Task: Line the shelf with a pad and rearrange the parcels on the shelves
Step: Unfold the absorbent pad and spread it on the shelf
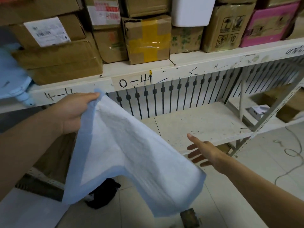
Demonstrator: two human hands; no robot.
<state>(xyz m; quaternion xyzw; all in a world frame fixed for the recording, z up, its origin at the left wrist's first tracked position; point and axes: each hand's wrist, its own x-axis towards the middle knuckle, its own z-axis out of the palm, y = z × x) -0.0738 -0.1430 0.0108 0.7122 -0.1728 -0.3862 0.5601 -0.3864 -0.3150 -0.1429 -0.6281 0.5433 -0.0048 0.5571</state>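
At centre frame, our left hand (74,112) pinches the pad (125,153) by its top corner, so that it hangs before the lower shelf (202,122). Our right hand (204,152) is spread, empty, just beside its edge.

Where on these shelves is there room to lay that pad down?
The lower shelf is bare between the barred back panel and the metal post. The upper shelf is crowded with boxes; only a thin front strip is free.
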